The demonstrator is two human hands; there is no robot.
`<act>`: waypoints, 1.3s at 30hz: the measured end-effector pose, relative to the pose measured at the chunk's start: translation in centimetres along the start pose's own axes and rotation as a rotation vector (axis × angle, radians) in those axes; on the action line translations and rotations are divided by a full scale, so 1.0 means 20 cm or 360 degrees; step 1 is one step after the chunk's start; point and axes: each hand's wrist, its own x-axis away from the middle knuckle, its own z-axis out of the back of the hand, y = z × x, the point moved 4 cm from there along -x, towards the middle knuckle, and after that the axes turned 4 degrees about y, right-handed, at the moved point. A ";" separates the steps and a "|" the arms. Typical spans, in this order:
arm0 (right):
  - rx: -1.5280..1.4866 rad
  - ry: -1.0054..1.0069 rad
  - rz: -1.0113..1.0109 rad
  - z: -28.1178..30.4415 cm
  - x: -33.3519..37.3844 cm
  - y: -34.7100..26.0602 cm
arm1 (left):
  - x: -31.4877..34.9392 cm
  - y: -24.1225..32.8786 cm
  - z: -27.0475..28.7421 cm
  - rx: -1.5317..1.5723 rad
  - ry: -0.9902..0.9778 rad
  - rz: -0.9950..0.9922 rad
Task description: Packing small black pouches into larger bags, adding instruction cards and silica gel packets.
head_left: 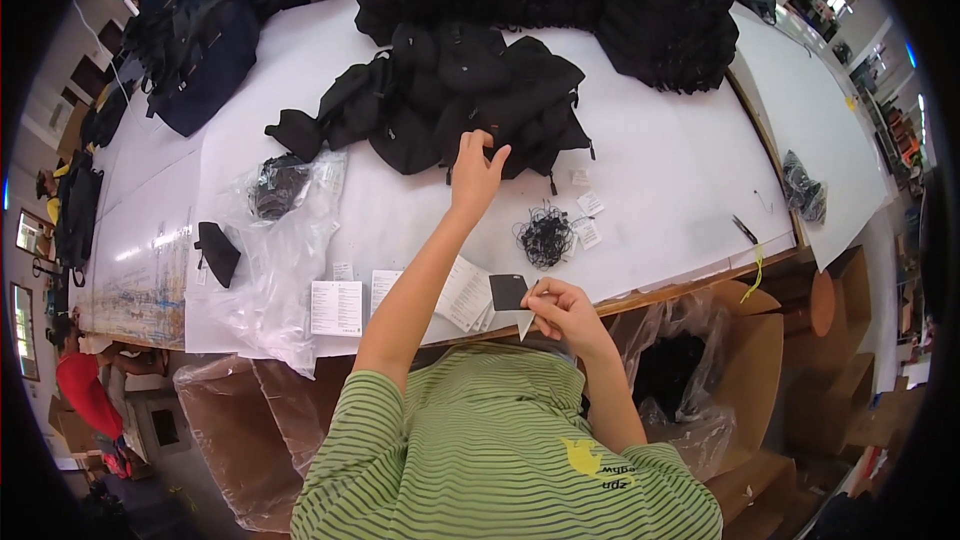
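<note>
My left hand [477, 170] reaches out to a heap of black fabric bags [425, 105] in the middle of the table. Its fingers are bent at the heap's near edge, and the thumb stands apart from them. Near the table's front edge, my right hand [562, 312] pinches a black hang tag [508, 292]. A white piece shows below the tag, under the fingers. Just left of that tag lie fanned white printed cards [465, 295]. A tangle of thin black strings [546, 236] with small white labels [588, 233] rests beyond my right hand.
Clear plastic bags [265, 270] lie at the left, one holding black stuff, beside a small black pouch [217, 254]. Large black bag piles [665, 25] line the far side. At the right are snips [744, 230]. Open cardboard boxes [235, 430] stand below the table edge.
</note>
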 end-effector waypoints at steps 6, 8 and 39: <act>0.0274 0.0442 0.0193 0.04 0.02 -0.04 | 0.14 0.27 0.18 0.0467 0.0192 -0.0303; 0.0183 0.0559 0.0316 0.07 -0.02 -0.04 | 0.24 0.31 0.22 0.0607 -0.0012 -0.0042; -0.0007 0.0169 0.0283 -0.14 -0.01 -0.07 | 0.83 0.39 0.68 0.1139 0.0022 0.0669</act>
